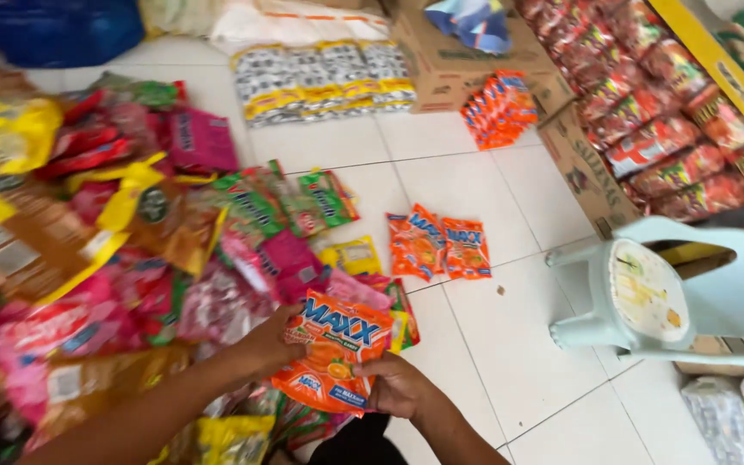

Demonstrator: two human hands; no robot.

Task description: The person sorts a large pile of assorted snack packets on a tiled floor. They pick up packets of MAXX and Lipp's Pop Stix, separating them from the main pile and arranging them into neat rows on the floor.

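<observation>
Both hands, left hand (270, 344) and right hand (399, 387), hold orange candy bag (333, 349)

Orange candy bag (337, 349) w/ blue lettering, white edging and an orange-fruit picture, held in left hand (270, 343) and right hand (399, 387). Same orange-and-blue on the three small bags (437, 244) lying on the white tile floor (492, 344), grey grout lines. Orange packs (499, 108) stacked by the brown cardboard box (449, 65). Heap of packets (131, 258): pink, magenta, red, yellow, brown, some green. Green packets (303, 202) w/ red marks. Black-white-yellow wrapped rolls (325, 79) up top. Red wrappers (665, 120) in rows, yellow shelf edge (725, 73). Pale mint-green plastic stool (673, 297). Blue bag (53, 30) top left.
</observation>
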